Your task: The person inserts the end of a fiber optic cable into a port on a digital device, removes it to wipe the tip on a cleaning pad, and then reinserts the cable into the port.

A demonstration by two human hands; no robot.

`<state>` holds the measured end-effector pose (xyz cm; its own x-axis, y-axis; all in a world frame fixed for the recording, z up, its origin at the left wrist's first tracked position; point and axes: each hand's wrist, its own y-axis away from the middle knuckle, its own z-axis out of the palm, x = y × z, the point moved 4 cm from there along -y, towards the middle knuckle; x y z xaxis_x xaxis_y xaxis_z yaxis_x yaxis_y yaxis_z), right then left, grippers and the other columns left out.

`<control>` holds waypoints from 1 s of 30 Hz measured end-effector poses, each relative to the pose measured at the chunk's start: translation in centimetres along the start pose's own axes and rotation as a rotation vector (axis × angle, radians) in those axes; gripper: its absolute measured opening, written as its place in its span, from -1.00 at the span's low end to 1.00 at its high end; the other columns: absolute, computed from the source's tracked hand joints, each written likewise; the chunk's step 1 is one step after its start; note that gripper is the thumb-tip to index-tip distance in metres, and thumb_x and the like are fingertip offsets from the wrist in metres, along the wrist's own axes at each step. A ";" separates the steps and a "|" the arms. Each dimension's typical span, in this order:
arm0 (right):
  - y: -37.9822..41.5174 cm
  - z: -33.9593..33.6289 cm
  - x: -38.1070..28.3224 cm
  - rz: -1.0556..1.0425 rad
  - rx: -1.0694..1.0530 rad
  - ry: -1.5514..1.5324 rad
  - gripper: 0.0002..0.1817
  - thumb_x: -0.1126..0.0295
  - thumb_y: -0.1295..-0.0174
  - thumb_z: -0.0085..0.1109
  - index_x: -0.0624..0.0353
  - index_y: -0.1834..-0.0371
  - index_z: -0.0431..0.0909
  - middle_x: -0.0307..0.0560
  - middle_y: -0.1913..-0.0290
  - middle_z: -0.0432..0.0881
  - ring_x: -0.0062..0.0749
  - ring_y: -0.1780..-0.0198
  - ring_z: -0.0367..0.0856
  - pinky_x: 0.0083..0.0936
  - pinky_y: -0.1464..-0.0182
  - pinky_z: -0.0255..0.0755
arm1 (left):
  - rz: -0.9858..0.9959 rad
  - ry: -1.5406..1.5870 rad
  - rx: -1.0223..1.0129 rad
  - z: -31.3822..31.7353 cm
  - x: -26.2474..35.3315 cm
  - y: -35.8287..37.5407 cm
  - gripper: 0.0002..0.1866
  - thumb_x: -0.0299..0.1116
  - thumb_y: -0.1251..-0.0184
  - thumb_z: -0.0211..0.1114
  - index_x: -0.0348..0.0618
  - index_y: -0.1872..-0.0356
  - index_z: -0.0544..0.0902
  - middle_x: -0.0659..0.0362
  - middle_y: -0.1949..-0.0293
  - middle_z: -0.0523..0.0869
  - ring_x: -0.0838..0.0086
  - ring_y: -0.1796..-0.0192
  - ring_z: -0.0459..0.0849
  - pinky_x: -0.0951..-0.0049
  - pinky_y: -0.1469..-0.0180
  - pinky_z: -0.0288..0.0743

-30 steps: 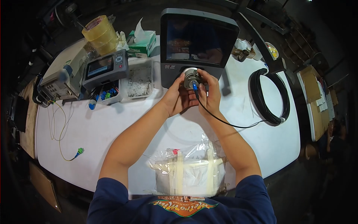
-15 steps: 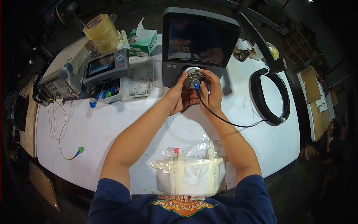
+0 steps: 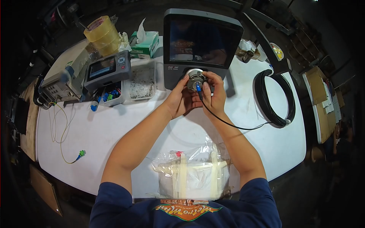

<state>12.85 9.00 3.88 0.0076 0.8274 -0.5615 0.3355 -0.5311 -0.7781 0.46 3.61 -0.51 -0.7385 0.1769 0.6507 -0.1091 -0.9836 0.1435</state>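
We are steadying the round metal fitting [image 3: 196,78] at the monitor unit's [image 3: 201,41] base with our left hand [image 3: 181,99], right hand [image 3: 213,95] fingers clamping the small, likely fragile blue connector [image 3: 198,87] by its body, thin black cable [image 3: 228,123] trailing limp across the desk [image 3: 99,133].

Looks like a fiber optic workshop or test bench. White counter [image 3: 114,129] in a dark room, a big inspection monitor [image 3: 201,41] top center, a handheld tester [image 3: 107,69] and a bench instrument [image 3: 61,81] at upper left, a tray of blue and green connectors [image 3: 108,96] beside them, and a black cable coil [image 3: 275,97] on the right
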 end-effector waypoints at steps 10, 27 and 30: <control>-0.2 0.0 0.0 -0.015 0.007 -0.027 -0.70 0.45 -0.49 0.18 0.28 -0.22 0.54 0.08 -0.13 0.64 -0.19 -0.05 0.62 -0.40 -0.10 0.50 | 0.014 -0.024 -0.028 -0.5 -0.3 -0.2 -0.19 0.52 -0.45 0.02 0.03 -0.33 0.55 0.20 -0.12 0.73 0.43 -0.10 0.72 0.26 -0.19 0.62; -0.1 -0.2 0.0 -0.009 0.019 -0.007 -0.72 0.42 -0.48 0.21 0.27 -0.18 0.55 0.04 -0.06 0.62 -0.22 0.04 0.62 -0.41 -0.05 0.52 | 0.028 -0.041 0.039 0.2 -0.1 0.3 -0.16 0.56 -0.40 0.04 0.01 -0.29 0.57 0.19 0.01 0.72 0.45 0.04 0.70 0.28 -0.13 0.63; -0.1 -0.2 -0.1 -0.007 0.013 -0.006 -0.72 0.42 -0.48 0.21 0.26 -0.18 0.55 0.04 -0.06 0.61 -0.22 0.05 0.62 -0.41 -0.04 0.52 | 0.043 -0.027 0.050 0.9 0.2 0.7 -0.16 0.56 -0.39 0.07 0.00 -0.28 0.58 0.19 0.04 0.71 0.46 0.07 0.69 0.28 -0.12 0.63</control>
<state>13.04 9.05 4.06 0.0001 0.8300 -0.5578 0.3228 -0.5280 -0.7855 0.83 2.93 0.37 -0.7237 0.1356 0.6766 -0.0432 -0.9875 0.1516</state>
